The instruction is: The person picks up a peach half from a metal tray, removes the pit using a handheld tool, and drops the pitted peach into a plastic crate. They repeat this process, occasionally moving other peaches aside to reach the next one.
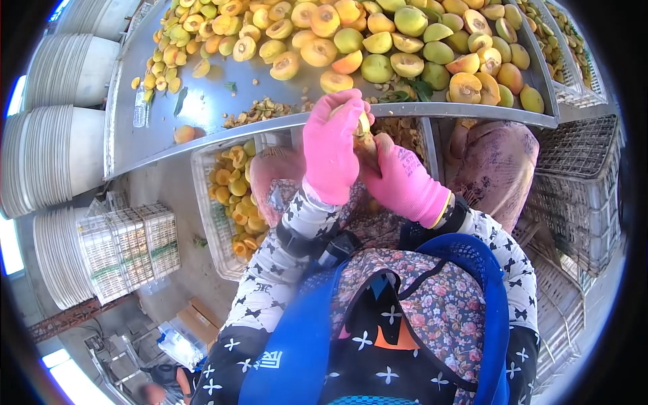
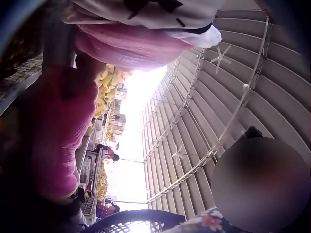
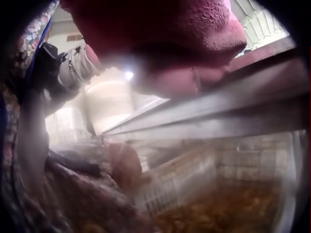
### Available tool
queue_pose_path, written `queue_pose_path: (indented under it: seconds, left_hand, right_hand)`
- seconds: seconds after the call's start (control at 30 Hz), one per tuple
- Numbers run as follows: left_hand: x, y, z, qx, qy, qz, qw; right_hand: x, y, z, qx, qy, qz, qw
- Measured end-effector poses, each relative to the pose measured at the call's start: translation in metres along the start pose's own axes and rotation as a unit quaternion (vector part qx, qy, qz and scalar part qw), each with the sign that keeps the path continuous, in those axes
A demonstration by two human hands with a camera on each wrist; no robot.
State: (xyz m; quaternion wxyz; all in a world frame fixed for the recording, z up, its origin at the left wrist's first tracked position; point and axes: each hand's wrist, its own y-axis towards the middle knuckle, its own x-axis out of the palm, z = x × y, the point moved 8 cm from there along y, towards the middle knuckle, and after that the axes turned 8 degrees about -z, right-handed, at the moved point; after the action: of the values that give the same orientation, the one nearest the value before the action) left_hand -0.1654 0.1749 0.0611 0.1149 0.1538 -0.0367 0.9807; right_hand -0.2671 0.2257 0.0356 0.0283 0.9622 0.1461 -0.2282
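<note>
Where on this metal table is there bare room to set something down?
The barest patch on the metal table is its near left corner, this side of the bottle and left of the loose fruit. A smaller one lies between the long leaf and the scraps. The far side and right end are crowded with piled fruit.

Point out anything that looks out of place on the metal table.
A clear plastic bottle looks odd at the left end of the metal table, since it shares the surface with peach halves.
</note>
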Motion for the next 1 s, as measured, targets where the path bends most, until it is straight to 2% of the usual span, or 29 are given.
queue_pose_path:
  seconds: [0.03, 0.13, 0.17, 0.2, 0.23, 0.27, 0.33, 0.37, 0.4, 0.43, 0.47, 0.5, 0.53, 0.57, 0.67, 0.77, 0.87, 1.0]
  left_hand:
    - [0.002, 0.0, 0.002, 0.025, 0.008, -0.007, 1.0]
    - [0.005, 0.004, 0.011, 0.06, 0.095, -0.072, 0.991]
    - [0.004, 0.004, 0.012, 0.02, 0.128, -0.097, 0.987]
    - [0.003, 0.004, 0.014, -0.019, 0.164, -0.124, 0.979]
    - [0.003, 0.002, 0.017, -0.101, 0.191, -0.149, 0.965]
    - [0.002, 0.002, 0.016, -0.103, 0.163, -0.155, 0.969]
    - [0.001, 0.002, 0.014, -0.109, 0.105, -0.166, 0.974]
    - [0.001, 0.006, 0.008, -0.107, -0.07, -0.137, 0.982]
    - [0.0, 0.009, 0.004, -0.103, -0.244, -0.103, 0.959]
    - [-0.001, 0.009, 0.014, -0.045, -0.113, -0.131, 0.984]
    - [-0.002, 0.008, 0.024, 0.017, 0.018, -0.14, 0.99]
    - [0.006, 0.007, 0.024, -0.013, -0.174, -0.163, 0.971]
    - [0.016, 0.005, 0.024, -0.045, -0.362, -0.181, 0.913]
    - [0.021, 0.004, 0.024, -0.058, -0.37, -0.177, 0.91]
    - [0.013, 0.009, 0.007, -0.105, -0.338, -0.083, 0.931]
    - [0.012, 0.007, 0.013, -0.068, -0.264, -0.048, 0.961]
    - [0.014, 0.007, 0.013, -0.079, -0.262, -0.059, 0.96]
    - [0.017, 0.001, 0.018, -0.044, -0.179, -0.037, 0.982]
  right_hand:
    - [-0.003, -0.002, -0.005, -0.039, 0.009, 0.025, 0.999]
    - [-0.02, 0.0, -0.005, -0.081, -0.039, 0.022, 0.996]
    - [-0.03, -0.001, -0.008, -0.113, -0.092, 0.024, 0.989]
    - [-0.037, 0.001, -0.008, -0.122, -0.152, -0.011, 0.981]
    - [-0.045, 0.003, -0.009, -0.118, -0.189, -0.01, 0.975]
    - [-0.049, 0.005, -0.011, -0.115, -0.226, -0.009, 0.967]
    - [-0.064, 0.003, -0.015, -0.113, -0.172, 0.092, 0.974]
    - [-0.071, 0.0, -0.018, -0.113, -0.145, 0.143, 0.972]
    - [-0.073, 0.0, -0.02, -0.087, -0.111, 0.141, 0.98]
    - [-0.074, -0.005, -0.025, -0.06, -0.076, 0.136, 0.986]
    - [-0.072, -0.011, -0.027, -0.032, -0.041, 0.13, 0.99]
    - [-0.068, -0.015, -0.031, -0.045, -0.048, 0.132, 0.989]
    - [-0.061, -0.017, -0.034, -0.065, -0.1, 0.147, 0.982]
    - [-0.057, -0.015, -0.033, -0.072, -0.106, 0.135, 0.982]
    - [-0.052, -0.015, -0.033, -0.084, -0.148, 0.112, 0.979]
    - [-0.047, -0.015, -0.03, -0.078, -0.193, 0.093, 0.974]
    - [-0.044, -0.015, -0.028, -0.08, -0.231, 0.091, 0.965]
    - [-0.036, -0.014, -0.022, -0.058, -0.238, 0.072, 0.967]
